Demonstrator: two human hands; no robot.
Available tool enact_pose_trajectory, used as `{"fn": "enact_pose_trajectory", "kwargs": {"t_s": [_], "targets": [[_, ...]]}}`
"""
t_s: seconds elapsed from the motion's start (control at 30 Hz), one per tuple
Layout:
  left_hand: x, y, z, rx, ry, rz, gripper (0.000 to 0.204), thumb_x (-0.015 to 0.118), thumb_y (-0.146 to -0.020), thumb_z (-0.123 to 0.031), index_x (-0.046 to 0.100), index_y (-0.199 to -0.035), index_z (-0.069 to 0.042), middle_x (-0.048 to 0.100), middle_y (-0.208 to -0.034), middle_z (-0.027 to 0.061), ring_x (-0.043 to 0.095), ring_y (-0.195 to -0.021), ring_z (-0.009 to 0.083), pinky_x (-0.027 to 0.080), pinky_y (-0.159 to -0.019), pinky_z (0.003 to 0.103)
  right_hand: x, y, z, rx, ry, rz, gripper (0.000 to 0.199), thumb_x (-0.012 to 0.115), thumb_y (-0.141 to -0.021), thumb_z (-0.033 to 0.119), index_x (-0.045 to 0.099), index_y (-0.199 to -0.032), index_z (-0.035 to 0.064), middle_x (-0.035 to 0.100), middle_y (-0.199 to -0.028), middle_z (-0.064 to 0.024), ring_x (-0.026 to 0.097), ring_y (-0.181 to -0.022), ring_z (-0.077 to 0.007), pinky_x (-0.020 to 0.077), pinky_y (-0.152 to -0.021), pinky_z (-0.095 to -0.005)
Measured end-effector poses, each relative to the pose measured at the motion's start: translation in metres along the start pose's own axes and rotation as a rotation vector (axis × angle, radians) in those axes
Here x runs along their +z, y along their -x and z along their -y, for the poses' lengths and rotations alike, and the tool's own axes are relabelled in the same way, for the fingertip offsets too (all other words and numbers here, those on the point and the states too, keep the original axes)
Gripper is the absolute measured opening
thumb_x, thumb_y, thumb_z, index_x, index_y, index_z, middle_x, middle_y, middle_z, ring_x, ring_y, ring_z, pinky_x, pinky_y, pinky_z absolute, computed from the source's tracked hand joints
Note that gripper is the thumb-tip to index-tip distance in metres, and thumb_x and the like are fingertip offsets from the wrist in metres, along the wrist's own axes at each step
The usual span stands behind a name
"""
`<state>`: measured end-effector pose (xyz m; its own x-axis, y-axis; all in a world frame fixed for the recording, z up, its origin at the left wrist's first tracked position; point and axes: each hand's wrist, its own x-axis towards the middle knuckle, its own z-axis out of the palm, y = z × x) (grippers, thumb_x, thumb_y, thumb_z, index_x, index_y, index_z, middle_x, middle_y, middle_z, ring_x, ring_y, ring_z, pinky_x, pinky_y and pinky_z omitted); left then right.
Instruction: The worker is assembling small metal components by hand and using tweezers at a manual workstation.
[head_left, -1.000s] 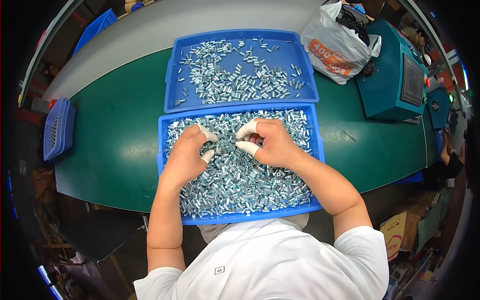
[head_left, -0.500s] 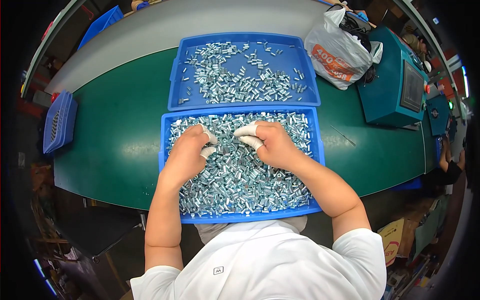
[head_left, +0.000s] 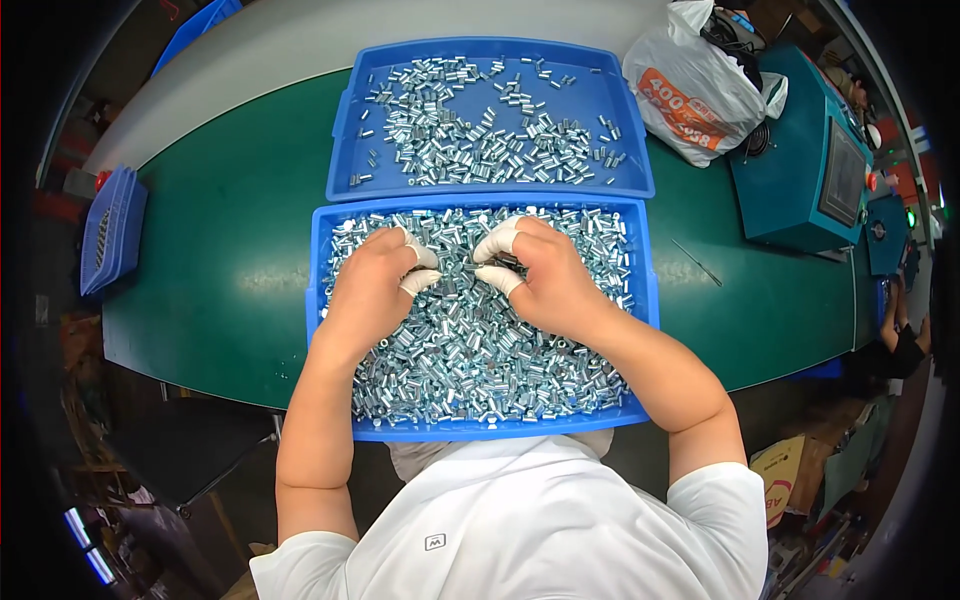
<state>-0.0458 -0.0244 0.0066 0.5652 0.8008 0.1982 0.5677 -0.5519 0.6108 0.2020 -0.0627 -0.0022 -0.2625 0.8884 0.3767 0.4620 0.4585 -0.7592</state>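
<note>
A blue tray point(head_left: 490, 434) in front of me is packed with small shiny metal sleeves point(head_left: 470, 365). Both my hands are over its far half, facing each other with a small gap between the fingertips. White finger covers sit on the thumb and forefinger of each. My left hand point(head_left: 368, 290) has thumb and forefinger drawn together at the sleeves. My right hand point(head_left: 556, 282) is curled the same way, its tips among the pieces. What either pinch holds cannot be made out. Behind, a second blue tray point(head_left: 640, 165) carries a looser scatter of the same sleeves point(head_left: 440, 125).
The trays stand on a green tabletop point(head_left: 215, 290). A small blue bin point(head_left: 112, 235) is at the left edge. To the right are a thin metal tool point(head_left: 698, 262), a white plastic bag point(head_left: 690, 90) and a teal machine with a screen point(head_left: 800, 170). A co-worker's arm point(head_left: 893, 315) shows far right.
The view has shifted slightly, so the trays appear a little higher. My right forefinger has bent further and its tips have closed in; my left fingertips have also drawn nearer each other.
</note>
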Motion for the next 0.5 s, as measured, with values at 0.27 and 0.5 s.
{"fn": "enact_pose_trajectory", "kwargs": {"t_s": [0.27, 0.5], "targets": [[-0.007, 0.003, -0.011, -0.061, -0.01, 0.061, 0.024, 0.08, -0.081, 0.005, 0.077, -0.104, -0.002, 0.069, -0.099, 0.0134, 0.066, -0.102, 0.0352, 0.054, -0.087, 0.045, 0.018, 0.004, -0.002, 0.027, 0.112, 0.074, 0.015, 0.083, -0.083, 0.012, 0.074, -0.093, 0.0063, 0.072, -0.086, -0.0097, 0.07, -0.087, -0.0326, 0.0544, -0.081, -0.0459], [-0.008, 0.0, -0.004, -0.074, 0.05, 0.083, 0.022, 0.079, -0.08, 0.006, 0.076, -0.101, -0.001, 0.069, -0.099, 0.0136, 0.066, -0.102, 0.0364, 0.054, -0.088, 0.046, 0.017, 0.003, 0.009, 0.172, 0.208, 0.13, 0.014, 0.082, -0.083, 0.013, 0.078, -0.095, 0.007, 0.071, -0.087, -0.0099, 0.07, -0.092, -0.0329, 0.0552, -0.082, -0.0475]]}}
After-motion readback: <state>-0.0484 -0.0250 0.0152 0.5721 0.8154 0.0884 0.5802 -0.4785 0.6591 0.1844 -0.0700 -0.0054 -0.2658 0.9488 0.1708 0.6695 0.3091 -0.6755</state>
